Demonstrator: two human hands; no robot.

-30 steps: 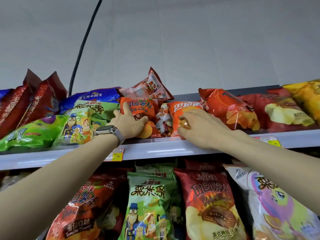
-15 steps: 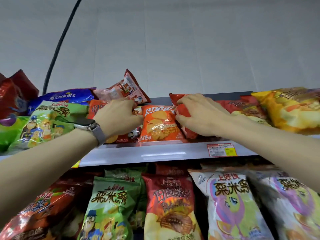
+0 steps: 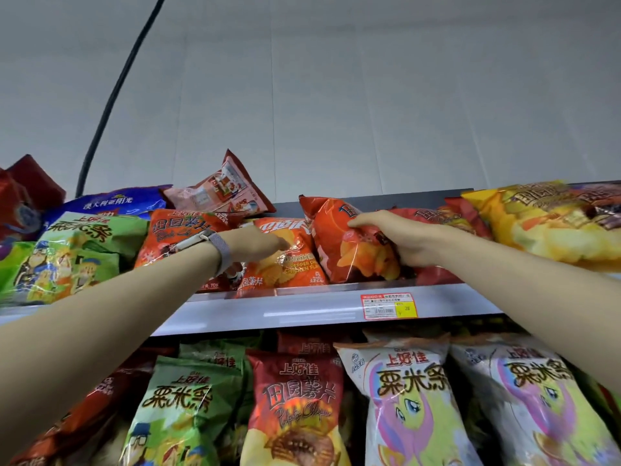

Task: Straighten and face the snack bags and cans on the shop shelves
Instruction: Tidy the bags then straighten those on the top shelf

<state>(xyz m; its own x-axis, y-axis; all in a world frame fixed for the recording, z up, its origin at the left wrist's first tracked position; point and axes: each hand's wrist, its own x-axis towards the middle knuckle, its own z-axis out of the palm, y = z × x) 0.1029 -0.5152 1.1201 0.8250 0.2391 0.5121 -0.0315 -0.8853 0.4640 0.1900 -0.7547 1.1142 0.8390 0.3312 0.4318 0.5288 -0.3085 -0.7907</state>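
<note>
right hand grips a red chip bag, left hand touches an orange bag with straight fingers; top shelf looks mostly jumbled.

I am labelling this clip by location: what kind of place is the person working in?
Most likely a shop's snack aisle. Chip bags fill two shelf levels, among them the red-orange chip bag the right hand grips, and a red-and-yellow price label sits on the shelf edge.
</note>
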